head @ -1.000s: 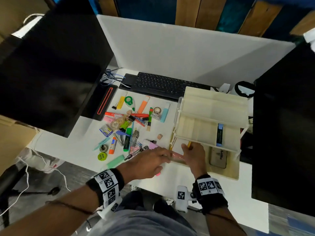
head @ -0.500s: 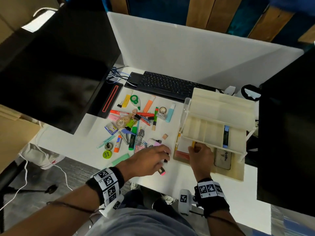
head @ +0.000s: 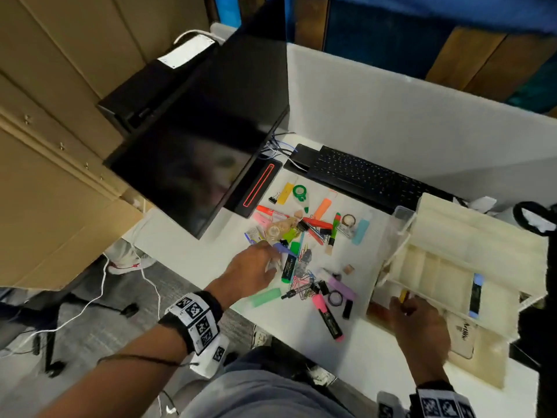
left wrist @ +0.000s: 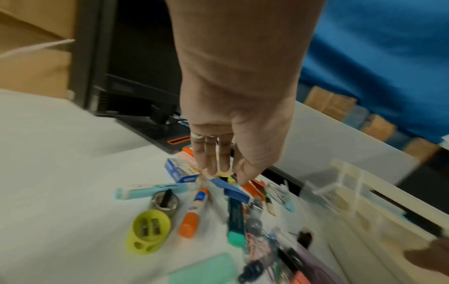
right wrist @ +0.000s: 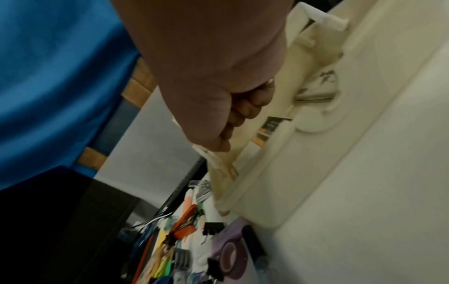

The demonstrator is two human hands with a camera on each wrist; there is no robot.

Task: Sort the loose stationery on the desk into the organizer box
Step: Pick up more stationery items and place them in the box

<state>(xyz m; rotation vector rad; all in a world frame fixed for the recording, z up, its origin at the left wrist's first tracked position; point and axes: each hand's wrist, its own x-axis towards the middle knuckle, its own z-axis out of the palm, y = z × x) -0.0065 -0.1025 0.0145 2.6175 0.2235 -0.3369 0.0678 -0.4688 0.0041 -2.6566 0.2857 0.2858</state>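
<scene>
Loose stationery lies in a heap on the white desk (head: 361, 351): a green highlighter (head: 288, 265) (left wrist: 235, 215), an orange glue stick (left wrist: 193, 213), a lime sharpener (left wrist: 148, 232) and several clips. My left hand (head: 269, 251) (left wrist: 223, 173) reaches into the heap's left side with straight fingers and holds nothing. A pink highlighter (head: 327, 316) lies free near the desk's front. The cream organizer box (head: 470, 233) (right wrist: 340, 134) stands on the right with a blue highlighter (head: 475, 297) in its tray. My right hand (head: 404, 306) (right wrist: 233, 124) curls its fingers on the tray's front rim.
A black keyboard (head: 370, 179) lies behind the heap. A dark monitor (head: 196, 146) overhangs the desk's left side and another dark screen (head: 551, 297) stands at the right edge. A purple tape roll (head: 335, 298) (right wrist: 229, 255) sits between heap and box.
My left hand has moved left and away from the box's front into the heap, and the pink highlighter it covered now lies bare. The right hand stays at the tray rim.
</scene>
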